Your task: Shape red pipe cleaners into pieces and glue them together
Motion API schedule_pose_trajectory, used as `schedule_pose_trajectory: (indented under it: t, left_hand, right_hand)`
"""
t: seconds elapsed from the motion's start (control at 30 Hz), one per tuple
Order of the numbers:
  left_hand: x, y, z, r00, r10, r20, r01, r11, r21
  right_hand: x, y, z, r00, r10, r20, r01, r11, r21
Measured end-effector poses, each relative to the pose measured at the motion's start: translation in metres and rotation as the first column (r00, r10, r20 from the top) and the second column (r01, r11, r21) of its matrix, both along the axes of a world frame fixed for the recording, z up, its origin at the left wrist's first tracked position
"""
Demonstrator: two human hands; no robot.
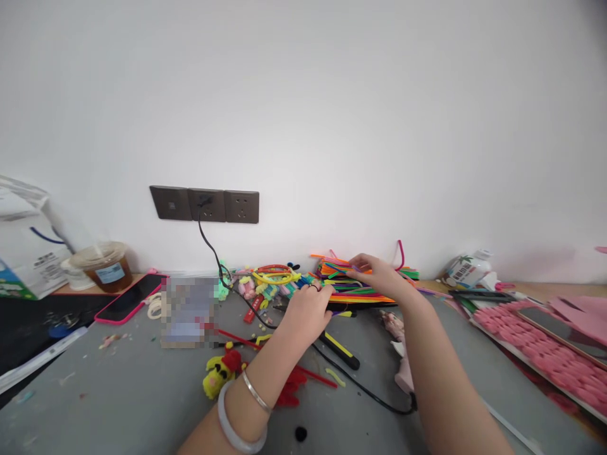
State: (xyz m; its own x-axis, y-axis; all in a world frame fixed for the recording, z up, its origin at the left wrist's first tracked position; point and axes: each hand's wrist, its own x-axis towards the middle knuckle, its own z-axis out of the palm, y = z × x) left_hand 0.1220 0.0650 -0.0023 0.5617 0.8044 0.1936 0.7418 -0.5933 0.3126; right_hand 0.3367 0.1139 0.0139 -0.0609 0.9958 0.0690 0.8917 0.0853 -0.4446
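Note:
At the back of the table by the wall lies a bundle of many-coloured pipe cleaners. My right hand reaches over it from the right, fingers curved and apart, touching or just above the upper stems. To the left, my left hand is bent down at the near left edge of the bundle; its fingertips are hidden. A ring and two bracelets are on this hand and wrist. Below it lie a black and yellow tool handle, a red pipe cleaner and a yellow fuzzy figure with a red top.
A black cord runs from the wall socket across the table. At left are a pink-edged phone and a drink cup. A white bottle and pink bumpy material lie right. A black pompom sits in front.

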Motion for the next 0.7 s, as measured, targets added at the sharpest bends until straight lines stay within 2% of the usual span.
schedule_pose_trajectory:
  t: [0.07, 0.17, 0.27, 0.5, 0.6, 0.7]
  left_hand:
    - [0.0, 0.0, 0.0, 1.0, -0.003, -0.021, 0.003, 1.0, 0.007]
    - [0.002, -0.001, 0.002, 0.999, -0.008, -0.054, 0.008, 1.0, 0.002]
    - [0.003, -0.003, 0.003, 0.997, -0.024, -0.075, 0.024, 1.0, -0.013]
    - [0.002, -0.004, 0.005, 0.995, -0.024, -0.094, 0.025, 1.0, 0.004]
    - [0.001, -0.002, 0.003, 0.996, -0.018, -0.085, 0.019, 1.0, 0.004]
    - [0.001, -0.002, 0.002, 0.996, -0.024, -0.081, 0.024, 1.0, -0.002]
  right_hand:
    - [-0.006, 0.007, -0.013, 0.983, -0.123, 0.137, 0.111, 0.99, 0.088]
    - [-0.022, 0.014, -0.031, 0.966, -0.149, 0.209, 0.138, 0.988, 0.069]
    - [-0.035, 0.015, -0.041, 0.947, -0.184, 0.264, 0.17, 0.983, 0.073]
    - [-0.04, 0.011, -0.043, 0.917, -0.27, 0.293, 0.252, 0.963, 0.098]
    - [-0.032, 0.014, -0.04, 0.932, -0.278, 0.231, 0.264, 0.96, 0.092]
    - [-0.017, 0.017, -0.032, 0.972, -0.203, 0.121, 0.197, 0.979, 0.059]
